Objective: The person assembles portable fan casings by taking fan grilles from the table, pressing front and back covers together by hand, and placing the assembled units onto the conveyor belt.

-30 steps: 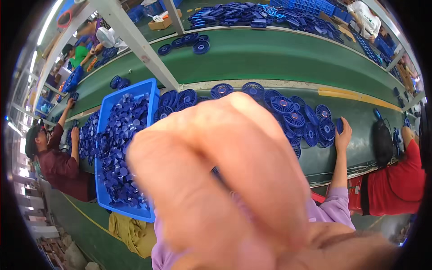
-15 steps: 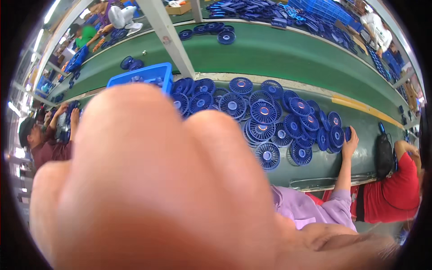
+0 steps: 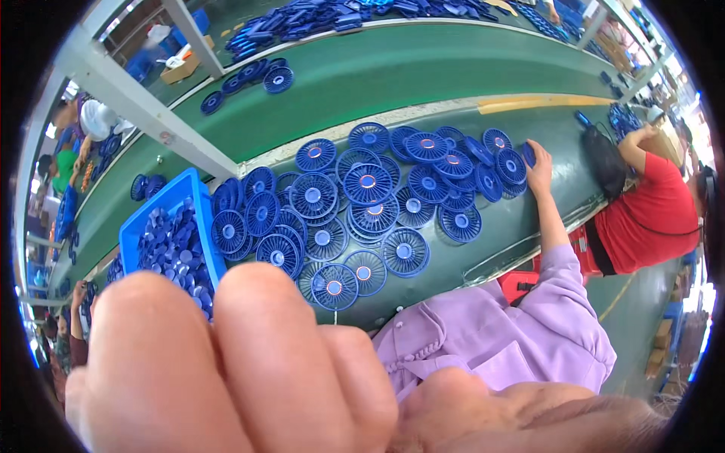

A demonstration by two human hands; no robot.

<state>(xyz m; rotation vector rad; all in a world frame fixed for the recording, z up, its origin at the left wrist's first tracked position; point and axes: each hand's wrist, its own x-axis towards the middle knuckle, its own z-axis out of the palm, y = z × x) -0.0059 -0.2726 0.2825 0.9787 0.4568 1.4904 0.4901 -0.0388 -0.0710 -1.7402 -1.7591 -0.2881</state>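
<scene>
Huge and close to the lens, my left hand (image 3: 249, 362) fills the lower left with its fingers bent and knuckles up. Its fingertips are hidden, so I cannot see what they grip. My right hand (image 3: 538, 167), in a lilac sleeve, reaches over the green tabletop. Its fingers are closed on a dark blue piece (image 3: 529, 155), mostly hidden and seen nearly edge-on. Left of it lies a spread of round blue fan grilles (image 3: 368, 184), many overlapping, some with a coppery ring at the hub.
A bright blue bin (image 3: 212, 234) of small blue discs stands left of the grilles. Behind runs a green conveyor (image 3: 362, 79) carrying several grilles. A pale metal post (image 3: 151, 106) rises near the bin. A black bag (image 3: 600, 162) lies at right beside a person in red (image 3: 649, 219).
The view has turned, and the table things now appear further left. My left hand sits lower, uncovering the bin and more grilles. My right hand stays at the blue piece.
</scene>
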